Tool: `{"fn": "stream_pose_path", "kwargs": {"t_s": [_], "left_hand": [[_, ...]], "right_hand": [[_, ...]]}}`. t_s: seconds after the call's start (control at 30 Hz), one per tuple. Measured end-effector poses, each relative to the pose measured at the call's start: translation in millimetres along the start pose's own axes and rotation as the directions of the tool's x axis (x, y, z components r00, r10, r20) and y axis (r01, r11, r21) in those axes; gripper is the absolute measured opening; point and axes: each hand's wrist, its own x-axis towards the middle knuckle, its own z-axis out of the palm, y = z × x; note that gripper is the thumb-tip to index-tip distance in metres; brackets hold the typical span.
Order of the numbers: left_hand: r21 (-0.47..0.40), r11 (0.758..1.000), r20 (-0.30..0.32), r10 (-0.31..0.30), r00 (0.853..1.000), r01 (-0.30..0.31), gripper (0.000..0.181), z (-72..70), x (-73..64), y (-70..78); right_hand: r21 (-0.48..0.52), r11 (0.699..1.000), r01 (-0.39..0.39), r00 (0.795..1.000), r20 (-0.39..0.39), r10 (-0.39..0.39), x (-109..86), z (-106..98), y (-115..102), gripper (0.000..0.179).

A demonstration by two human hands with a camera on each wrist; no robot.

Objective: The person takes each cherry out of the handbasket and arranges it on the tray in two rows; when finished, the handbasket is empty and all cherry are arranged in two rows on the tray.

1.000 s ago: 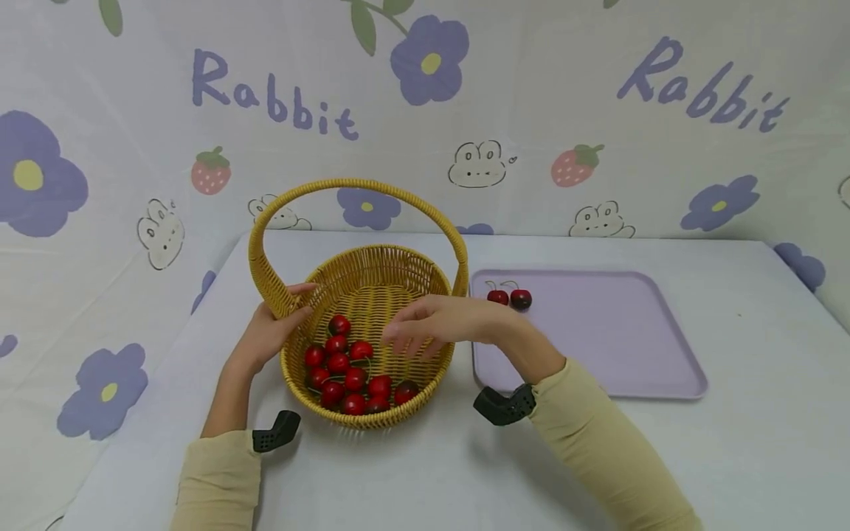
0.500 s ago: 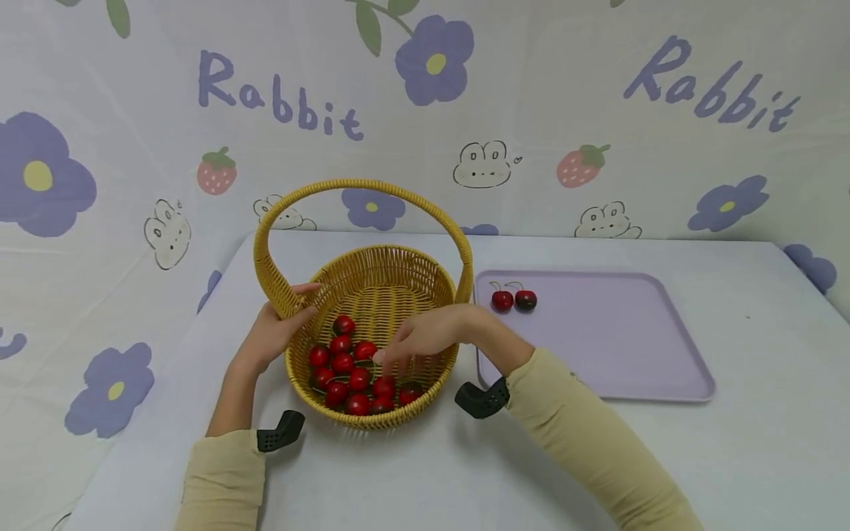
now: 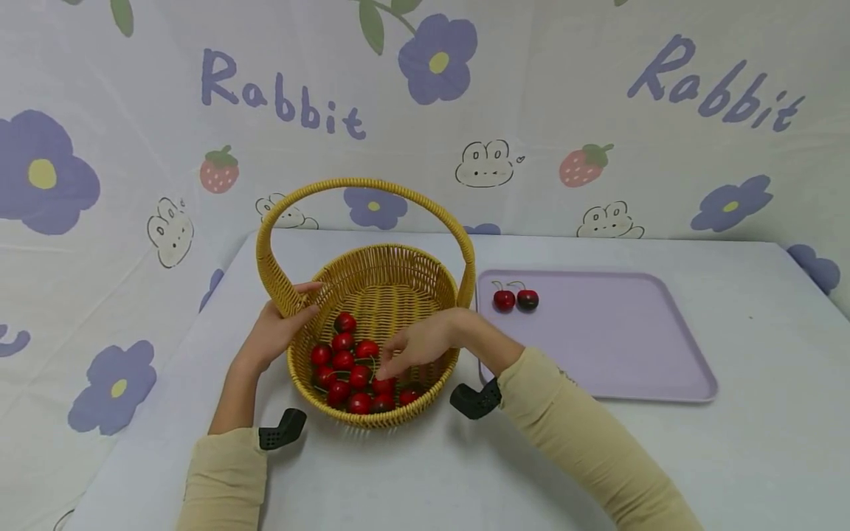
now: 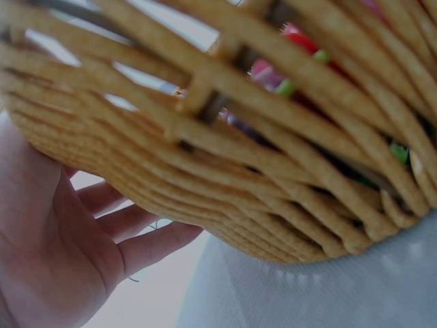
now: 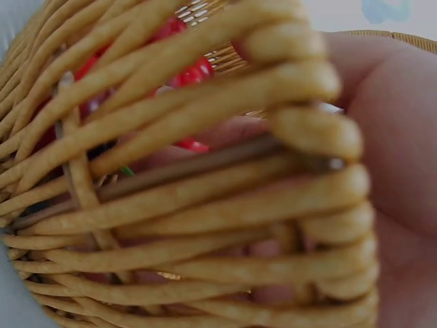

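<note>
In the head view, a round yellow wicker basket with a tall arched handle holds several dark red cherries, some with thin green stems. My left hand grips the basket's left rim at the foot of the handle; the left wrist view shows its palm against the woven wall. Over the right rim my right hand reaches in, its fingertips down at a cherry near the front. Whether they pinch that cherry is hidden. Basket weave blocks most of the right wrist view.
On the right of the white table lies a flat lilac tray. Two cherries with stems sit at its far left corner. Behind the table hangs a printed cloth.
The right hand has come lower and closer in the basket, from above the cherries to one near the front. The left hand keeps its grip on the rim. The view has shifted slightly.
</note>
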Motion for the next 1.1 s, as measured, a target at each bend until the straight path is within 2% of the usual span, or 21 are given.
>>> {"fn": "stream_pose_path", "kwargs": {"t_s": [0.13,0.37,0.6,0.87,1.1], "left_hand": [[0.003,1.0,-0.001,0.002,1.0,-0.002,0.041,0.1,0.8,-0.4],[-0.005,1.0,0.004,0.005,1.0,-0.005,0.041,0.3,1.5,-0.5],[-0.002,1.0,0.006,0.001,1.0,-0.001,0.042,0.6,1.7,0.3],[0.002,1.0,0.006,-0.008,1.0,0.008,0.042,0.2,0.7,1.9],[-0.004,1.0,0.003,-0.011,1.0,0.011,0.041,-0.4,0.3,0.3]], "right_hand": [[0.002,1.0,0.025,0.999,0.035,-0.025,2.6,1.5,0.8,0.031],[-0.048,0.999,0.026,0.998,0.065,-0.023,4.3,2.9,0.2,0.055],[-0.003,0.998,0.068,0.997,0.04,-0.068,-7.8,-5.5,-2.7,0.066],[0.095,0.982,0.165,0.986,-0.003,-0.166,-21.7,-13.2,-4.3,0.062],[0.199,0.941,0.275,0.96,-0.002,-0.28,-22.7,-12.7,2.1,0.05]]}}
